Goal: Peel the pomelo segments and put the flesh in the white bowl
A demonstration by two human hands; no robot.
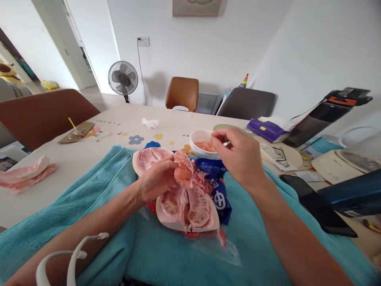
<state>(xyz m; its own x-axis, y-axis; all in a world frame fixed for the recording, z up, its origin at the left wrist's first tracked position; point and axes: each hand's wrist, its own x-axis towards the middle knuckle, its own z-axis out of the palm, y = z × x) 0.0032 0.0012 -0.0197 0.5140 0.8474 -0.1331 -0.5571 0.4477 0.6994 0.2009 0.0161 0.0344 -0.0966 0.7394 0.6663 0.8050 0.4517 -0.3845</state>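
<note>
My left hand is closed around a partly peeled pomelo segment with pink flesh showing. My right hand is at the right rim of a white bowl, thumb and fingers pinched together; anything between them is too small to make out. Pink pomelo pulp lies inside the bowl. Below my left hand rests a cut pomelo half, cut face up, and another pomelo piece sits behind that hand. Shreds of membrane lie on a blue plastic bag beneath the fruit.
A teal towel covers the near table edge. Peel lies at left, a crumpled tissue farther back. On the right are a purple tissue pack, glasses, a black phone, a dark bottle and a blue bottle.
</note>
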